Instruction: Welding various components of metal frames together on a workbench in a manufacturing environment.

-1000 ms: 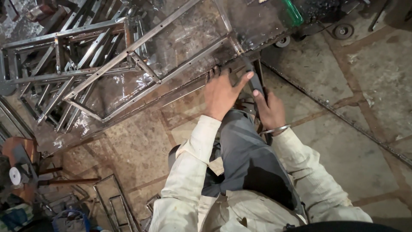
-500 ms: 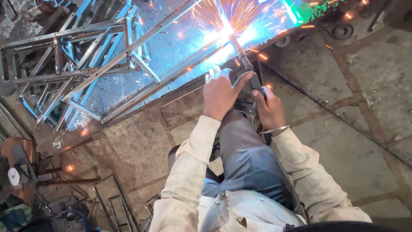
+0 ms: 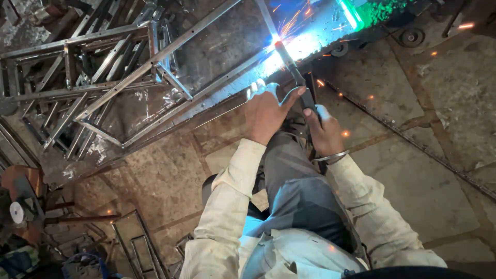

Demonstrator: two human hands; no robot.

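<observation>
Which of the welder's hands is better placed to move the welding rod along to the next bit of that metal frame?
The right hand, most likely: it grips the welding holder, whose tip sparks at the metal frame. The left hand only rests beside it.

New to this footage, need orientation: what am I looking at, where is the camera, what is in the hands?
There is no machine here: a person works with two bare hands. The single picture comes from a camera on that person's head, looking down past pale long sleeves and grey trousers at a stone-slab floor. The right hand, with a metal bangle on its wrist, grips a dark rod-shaped welding holder. Its tip meets a long grey steel bar frame lying on the floor, where a blue-white arc throws orange sparks. The left hand rests beside the holder, thumb against it. Smaller metal frames lie at lower left.
</observation>
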